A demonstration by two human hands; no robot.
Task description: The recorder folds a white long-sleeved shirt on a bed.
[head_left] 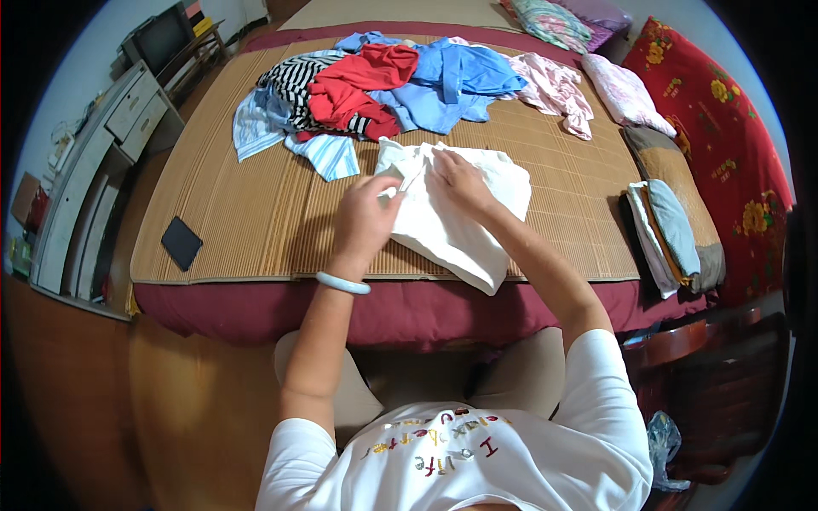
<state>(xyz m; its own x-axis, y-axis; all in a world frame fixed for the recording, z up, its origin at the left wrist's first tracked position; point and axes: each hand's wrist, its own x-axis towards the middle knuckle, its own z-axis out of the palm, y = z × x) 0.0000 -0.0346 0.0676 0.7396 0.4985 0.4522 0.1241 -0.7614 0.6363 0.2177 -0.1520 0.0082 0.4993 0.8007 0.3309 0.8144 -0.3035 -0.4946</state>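
A white garment point(464, 223), partly folded, lies on the bamboo mat before me, its near corner hanging past the mat's edge. My left hand point(365, 215), with a pale bangle on the wrist, is at the garment's left edge. Its thumb and fingers are bent around the cloth there. Flat on the upper middle of the same garment rests my right hand point(460, 180), fingers stretched out over some creases. Just beyond lies a loose heap with a red garment point(362, 85), a black-and-white striped one point(294, 83) and blue clothes point(460, 77).
A dark phone point(181, 244) lies on the mat point(247, 213) at the left. Folded clothes point(665, 230) are stacked at the right edge, beside a brown-grey pillow point(682, 187). Pink patterned clothing point(554, 89) spreads at the far right. A desk point(102, 153) stands left of the bed.
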